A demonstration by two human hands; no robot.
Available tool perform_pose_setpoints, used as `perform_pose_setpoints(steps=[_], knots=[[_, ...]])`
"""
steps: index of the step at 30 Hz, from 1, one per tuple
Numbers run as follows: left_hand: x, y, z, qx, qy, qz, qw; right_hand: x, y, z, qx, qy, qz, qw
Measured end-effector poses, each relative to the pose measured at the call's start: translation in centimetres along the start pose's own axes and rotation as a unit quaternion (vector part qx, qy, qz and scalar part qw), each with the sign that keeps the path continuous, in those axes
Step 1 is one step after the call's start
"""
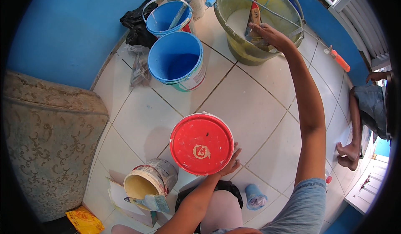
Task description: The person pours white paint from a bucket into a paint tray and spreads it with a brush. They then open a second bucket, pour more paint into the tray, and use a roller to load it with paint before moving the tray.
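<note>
My right arm [307,104] reaches forward to a large olive-green bucket [246,58] with pale liquid inside. There my right hand [270,35] closes on a paintbrush [254,14] with a wooden, partly red handle that points upward. A white pail with a red lid [200,142] is in front of me, its lid marked by paint specks and a pale round patch. Against its lower right side my left hand [230,164] holds it, fingers stretched along the wall and palm partly hidden under it.
Two blue-lined buckets [175,62] stand ahead left, beside black plastic bags [138,25]. A tipped, cream-stained pail [161,173] has a wide brush [150,202] at its mouth. A patterned mattress [50,146] leans left. Nearby are a blue cup [255,196] and another person's leg [355,129].
</note>
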State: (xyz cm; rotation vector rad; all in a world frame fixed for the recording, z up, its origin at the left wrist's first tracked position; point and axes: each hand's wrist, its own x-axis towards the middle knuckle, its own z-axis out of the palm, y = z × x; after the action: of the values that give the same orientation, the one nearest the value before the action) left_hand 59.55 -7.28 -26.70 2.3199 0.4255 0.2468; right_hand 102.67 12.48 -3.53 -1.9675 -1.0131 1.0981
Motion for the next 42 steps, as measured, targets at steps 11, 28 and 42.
perform_pose_setpoints(steps=[11,28,42], knots=[[0.4,0.8,-1.2,0.034,0.015,0.013,0.999,-3.2,-2.2,-2.1,0.023,0.003,-0.126,0.992],[0.7,1.1,-1.6,0.031,0.013,0.006,0.999,-1.3,3.2,-2.5,0.000,0.167,-0.219,0.961],[0.2,0.7,-0.4,0.034,0.012,0.001,0.999,0.2,4.2,-8.7,-0.229,0.191,-0.120,0.947]])
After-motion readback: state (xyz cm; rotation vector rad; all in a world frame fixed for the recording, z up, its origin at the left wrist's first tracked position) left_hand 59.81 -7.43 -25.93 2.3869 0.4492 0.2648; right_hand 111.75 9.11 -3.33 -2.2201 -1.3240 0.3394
